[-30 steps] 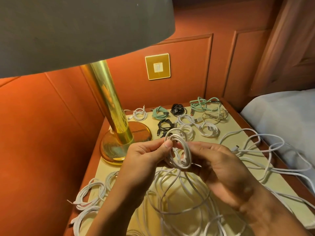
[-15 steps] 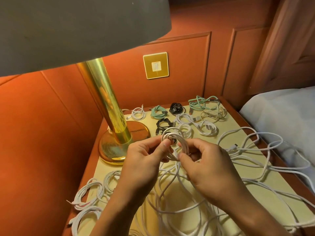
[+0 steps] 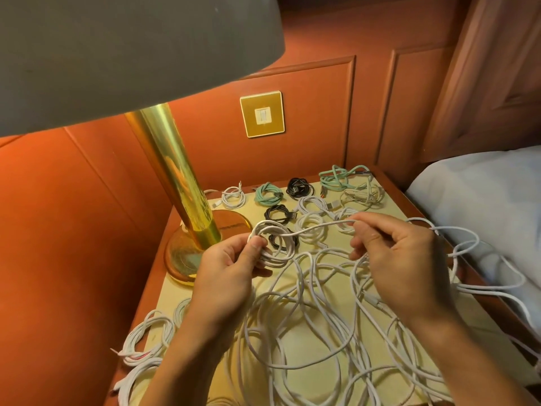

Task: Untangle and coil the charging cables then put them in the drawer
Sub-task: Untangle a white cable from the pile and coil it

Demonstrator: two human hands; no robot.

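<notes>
Yellow table top under messy cables. Pinching little coil with left hand; gripping its strand with right hand, now farther apart.

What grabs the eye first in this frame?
Centre: the left hand pinches a white coil, the right hand pinches its free strand. Below them a loose tangle of white cables sprawls over the nightstand. A brass lamp looms at left, small coils lie at the back.

The camera is sitting on the person's head, looking forward and down at the surface, close above the left hand and right hand.
</notes>
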